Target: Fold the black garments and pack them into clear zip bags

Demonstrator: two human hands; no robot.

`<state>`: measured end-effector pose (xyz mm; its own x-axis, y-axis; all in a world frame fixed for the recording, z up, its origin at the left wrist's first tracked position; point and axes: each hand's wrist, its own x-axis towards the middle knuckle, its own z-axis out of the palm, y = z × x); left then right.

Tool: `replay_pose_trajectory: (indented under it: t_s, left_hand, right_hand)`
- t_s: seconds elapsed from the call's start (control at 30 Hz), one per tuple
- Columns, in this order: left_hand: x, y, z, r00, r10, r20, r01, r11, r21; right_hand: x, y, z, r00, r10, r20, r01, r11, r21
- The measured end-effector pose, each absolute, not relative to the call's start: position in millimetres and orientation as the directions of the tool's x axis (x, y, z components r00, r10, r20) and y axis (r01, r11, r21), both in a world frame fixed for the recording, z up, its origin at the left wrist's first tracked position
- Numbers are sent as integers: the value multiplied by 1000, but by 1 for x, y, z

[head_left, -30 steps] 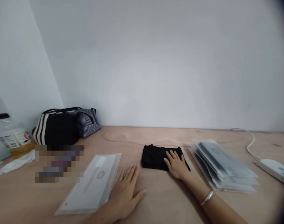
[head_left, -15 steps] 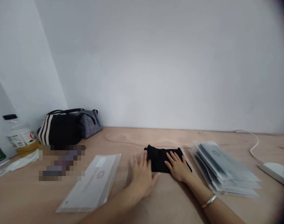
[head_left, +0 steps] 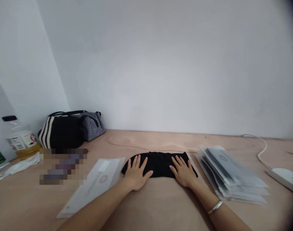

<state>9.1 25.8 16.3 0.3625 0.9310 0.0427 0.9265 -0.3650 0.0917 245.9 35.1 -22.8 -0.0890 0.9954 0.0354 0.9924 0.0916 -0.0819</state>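
A black cloth piece [head_left: 158,164] lies spread flat across the wooden table, wider than it is deep; what kind of garment it is I cannot tell. My left hand [head_left: 136,175] rests palm down on its left end, fingers spread. On the right end lies my right hand [head_left: 183,171], also flat with fingers apart, a silver bangle on the wrist. Left of the cloth is a flat translucent plastic bag [head_left: 98,179] with a printed logo, partly behind my left forearm. Several similar bags with dark contents form a stack [head_left: 230,173] to the right.
A black bag with white stripes [head_left: 64,133] and a striped pouch [head_left: 92,125] stand at the back left. Farther left are a bottle of yellow liquid [head_left: 21,141] and a white tissue [head_left: 23,166]. A white power strip [head_left: 284,178] with a cable sits at the right edge.
My left hand has moved left onto the cloth's left end. The cloth now reaches farther left, its left part unfolded. My right hand has stayed in place.
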Motion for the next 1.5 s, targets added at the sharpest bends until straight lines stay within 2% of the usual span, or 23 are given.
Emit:
replay_pose_trajectory:
  t_s: [0.07,0.27,0.33,0.5,0.7,0.93,1.1,1.2,1.3,1.33,1.4,1.5]
  left_hand:
    - [3,35,6,348,937,-39,930,-340,140]
    - [-7,52,9,340,934,-108,929,-317,190]
    - [-7,60,15,333,940,-76,928,-312,204]
    - [-9,86,23,268,957,111,930,-287,230]
    - [-19,105,14,208,964,165,926,-249,285]
    - [-25,90,33,295,917,267,817,-387,427]
    - [-45,39,69,414,855,313,692,-519,503]
    - [-61,2,89,555,814,171,613,-540,577]
    - [-67,-24,98,697,711,-90,581,-487,652]
    - [-64,-29,98,715,688,-123,580,-485,655]
    - [-52,-35,89,684,727,-57,601,-519,608]
    - [-25,-37,60,511,847,150,737,-521,431]
  right_hand:
    - [243,35,-23,-74,997,37,993,76,-87]
    - [243,41,-11,-55,992,111,995,64,-81]
    - [249,48,-1,-79,987,141,994,90,-69]
    - [264,70,15,-154,978,142,986,162,-43]
    - [270,82,17,-142,983,118,989,145,-19]
    - [268,62,37,-218,963,162,976,213,48]
    - [271,2,61,-435,884,173,900,421,113]
    - [273,-44,70,-502,860,92,864,503,15]
    - [272,-72,74,-537,843,-44,834,522,-180]
    - [270,-75,74,-540,839,-64,825,513,-237]
    - [263,-73,72,-507,862,-23,824,477,-306]
    - [246,-57,57,-394,910,133,855,415,-310]
